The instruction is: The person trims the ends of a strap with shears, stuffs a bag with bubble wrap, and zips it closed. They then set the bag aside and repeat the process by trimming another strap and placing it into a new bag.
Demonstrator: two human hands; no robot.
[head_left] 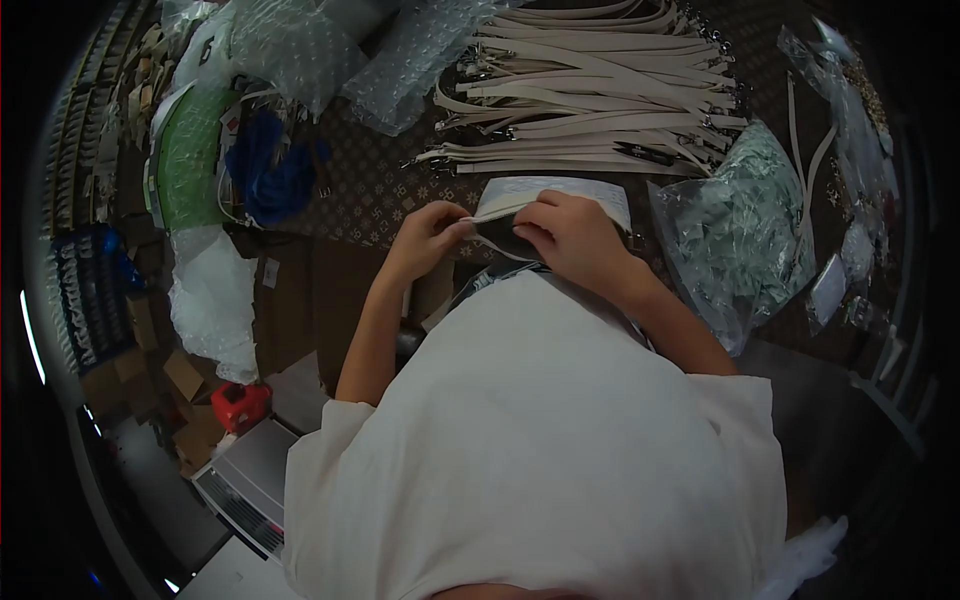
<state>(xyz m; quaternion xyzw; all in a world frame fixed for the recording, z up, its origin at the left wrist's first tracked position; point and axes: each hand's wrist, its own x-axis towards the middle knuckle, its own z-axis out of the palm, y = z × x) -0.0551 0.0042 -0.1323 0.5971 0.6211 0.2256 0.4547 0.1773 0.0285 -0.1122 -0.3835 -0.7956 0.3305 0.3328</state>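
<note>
Close in front of my body, both hands work on a cream strap (497,211). My left hand (432,236) pinches it between thumb and fingers at its left end. My right hand (572,232) grips it farther right, fingers curled and thumb below. A second pale edge curves beneath, with a dark gap between the two; the lower part is hidden by my shirt. Just behind my hands lies a flat white packet (600,190). Beyond that, many similar cream straps (600,95) with metal clasps are laid out in a pile, a small black tool (642,153) on their near edge.
To the right stands a clear plastic bag (735,235) full of pale green pieces. Bubble wrap (290,50), a green panel (190,155) and a blue cloth (268,170) sit at left on the brown patterned table cover (365,190). A red container (240,405) is lower left, near cardboard boxes.
</note>
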